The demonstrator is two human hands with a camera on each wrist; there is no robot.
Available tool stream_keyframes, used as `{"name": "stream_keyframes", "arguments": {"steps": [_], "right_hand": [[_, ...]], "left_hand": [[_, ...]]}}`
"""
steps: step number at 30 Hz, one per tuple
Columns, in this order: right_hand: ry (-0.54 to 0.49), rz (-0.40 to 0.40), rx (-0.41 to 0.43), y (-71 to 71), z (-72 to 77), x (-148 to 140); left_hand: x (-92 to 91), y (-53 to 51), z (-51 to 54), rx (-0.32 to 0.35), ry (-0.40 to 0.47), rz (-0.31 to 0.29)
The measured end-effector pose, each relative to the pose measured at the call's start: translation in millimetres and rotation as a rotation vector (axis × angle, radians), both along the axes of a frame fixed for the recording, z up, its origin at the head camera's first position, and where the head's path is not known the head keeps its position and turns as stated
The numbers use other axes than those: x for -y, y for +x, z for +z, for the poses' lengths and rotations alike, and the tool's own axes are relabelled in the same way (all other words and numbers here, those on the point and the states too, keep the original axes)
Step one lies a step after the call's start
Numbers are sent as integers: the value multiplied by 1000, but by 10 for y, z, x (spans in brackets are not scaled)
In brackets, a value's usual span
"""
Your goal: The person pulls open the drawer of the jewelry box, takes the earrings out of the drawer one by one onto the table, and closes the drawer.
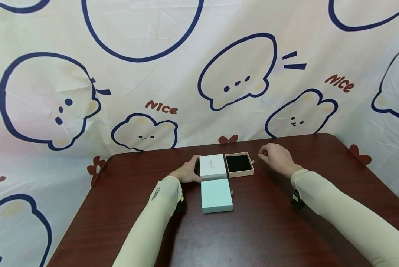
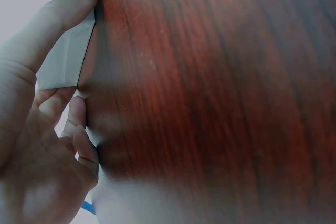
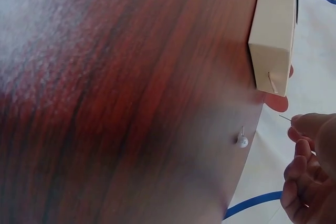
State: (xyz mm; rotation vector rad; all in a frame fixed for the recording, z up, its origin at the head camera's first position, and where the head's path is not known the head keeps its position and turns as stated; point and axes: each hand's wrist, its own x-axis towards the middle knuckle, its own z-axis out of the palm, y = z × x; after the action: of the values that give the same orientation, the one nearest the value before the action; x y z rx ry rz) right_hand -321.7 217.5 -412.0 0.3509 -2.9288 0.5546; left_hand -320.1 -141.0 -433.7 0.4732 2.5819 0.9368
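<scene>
A white box [image 1: 212, 167] with small print on its lid lies on the table. My left hand [image 1: 187, 171] holds it from the left side. In the left wrist view, the thumb [image 2: 68, 14] lies along one end of the white box and a finger touches the other end. To its right sits an open cream tray [image 1: 249, 172] lined in black, with a small pull tab. My right hand [image 1: 277, 157] is raised just right of the tray, pinching a thin metal pin [image 3: 285, 117]; whatever else it holds is hidden. A pearl stud [image 3: 242, 141] lies on the table near that hand.
A pale teal box [image 1: 216, 195] with a small tab on its right side lies directly in front of the white box. The dark wooden table [image 1: 252, 233] meets a printed cloth backdrop [image 1: 186, 81] at its far edge.
</scene>
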Motion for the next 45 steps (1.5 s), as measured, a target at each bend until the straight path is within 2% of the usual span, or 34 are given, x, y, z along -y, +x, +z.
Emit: {"name": "stream_keyframes", "arguments": {"steps": [19,33,45], "right_hand": [[-16,-18,33,-34,-156,-90],[-23,-36,72,-55,-191,-89],[-10,-43,68,-71,-234,-78]], "left_hand": [[0,15,11,-2,-1,-16],[-3,32,31,0,-2,1],[-26,53,74,9,-3,4]]}}
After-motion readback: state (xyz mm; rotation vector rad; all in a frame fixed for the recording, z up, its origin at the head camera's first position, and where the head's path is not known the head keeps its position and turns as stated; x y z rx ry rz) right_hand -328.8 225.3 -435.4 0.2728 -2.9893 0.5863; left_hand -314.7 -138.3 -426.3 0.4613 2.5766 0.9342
